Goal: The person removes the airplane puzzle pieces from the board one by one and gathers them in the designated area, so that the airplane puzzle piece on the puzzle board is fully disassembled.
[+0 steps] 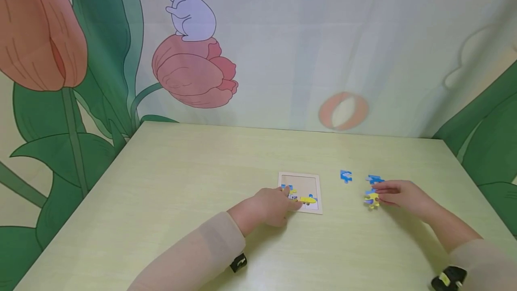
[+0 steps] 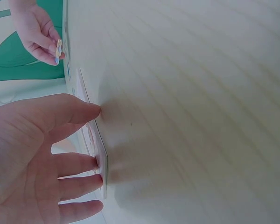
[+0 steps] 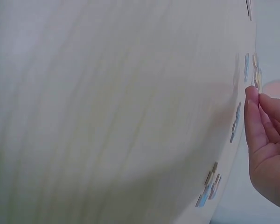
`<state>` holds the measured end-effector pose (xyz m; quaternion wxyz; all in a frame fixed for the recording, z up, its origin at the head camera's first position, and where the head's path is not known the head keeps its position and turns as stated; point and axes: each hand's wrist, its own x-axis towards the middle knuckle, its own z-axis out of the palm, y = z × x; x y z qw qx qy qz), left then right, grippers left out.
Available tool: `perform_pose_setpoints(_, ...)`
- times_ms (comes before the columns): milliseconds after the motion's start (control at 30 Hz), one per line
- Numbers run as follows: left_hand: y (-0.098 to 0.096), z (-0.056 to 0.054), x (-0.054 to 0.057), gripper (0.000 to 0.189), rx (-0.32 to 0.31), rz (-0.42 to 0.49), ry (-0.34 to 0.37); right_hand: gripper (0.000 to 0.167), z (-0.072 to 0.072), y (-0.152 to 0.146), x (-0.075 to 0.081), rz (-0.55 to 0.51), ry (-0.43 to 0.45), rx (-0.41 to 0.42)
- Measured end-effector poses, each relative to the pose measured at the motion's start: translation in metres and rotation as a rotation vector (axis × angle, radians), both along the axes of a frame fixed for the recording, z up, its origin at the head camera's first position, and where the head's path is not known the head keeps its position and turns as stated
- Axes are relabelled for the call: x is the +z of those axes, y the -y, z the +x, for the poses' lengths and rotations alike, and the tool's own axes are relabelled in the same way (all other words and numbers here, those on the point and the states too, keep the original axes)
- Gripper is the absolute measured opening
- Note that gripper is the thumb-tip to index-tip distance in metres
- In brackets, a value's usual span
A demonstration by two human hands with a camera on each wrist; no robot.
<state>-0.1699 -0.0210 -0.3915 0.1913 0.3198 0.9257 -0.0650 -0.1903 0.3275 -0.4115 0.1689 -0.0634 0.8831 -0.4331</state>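
A small square puzzle tray (image 1: 321, 192) with a pale wooden rim lies on the table, with blue, white and yellow pieces (image 1: 308, 200) in its lower part. My left hand (image 1: 272, 205) reaches over its left side, and the index finger touches the pieces. In the left wrist view, fingertips (image 2: 97, 163) rest at the tray's near edge. To the right, my right hand (image 1: 404, 196) pinches a yellow and blue jigsaw piece (image 1: 372, 198) between thumb and fingers. That piece (image 3: 256, 70) is raised off the table in the right wrist view.
Two blue jigsaw pieces lie right of the tray: one piece (image 1: 345, 176) alone, another piece (image 1: 374, 178) just beyond my right fingers. The pale wooden table (image 1: 181, 160) ends at a printed curtain (image 1: 274, 57) with flowers and a white animal.
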Motion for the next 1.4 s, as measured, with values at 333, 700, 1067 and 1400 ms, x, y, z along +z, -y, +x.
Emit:
perform_pose_setpoints(333,0.000,0.000,0.000,0.056,-0.002,0.002,0.002,0.036,-0.002,-0.010,0.000,0.117,-0.030,-0.042)
perform_pose_setpoints(700,0.001,0.000,0.000,0.056,-0.006,0.010,0.001,0.034,-0.003,-0.014,-0.002,0.192,-0.042,-0.054)
perform_pose_setpoints(1067,0.001,0.001,0.000,0.056,-0.003,0.008,0.003,0.031,-0.001,-0.013,-0.003,0.225,-0.080,-0.044)
perform_pose_setpoints(1400,0.001,0.000,0.000,0.056,-0.015,-0.009,-0.013,0.031,-0.004,-0.010,-0.002,0.249,-0.089,-0.047)
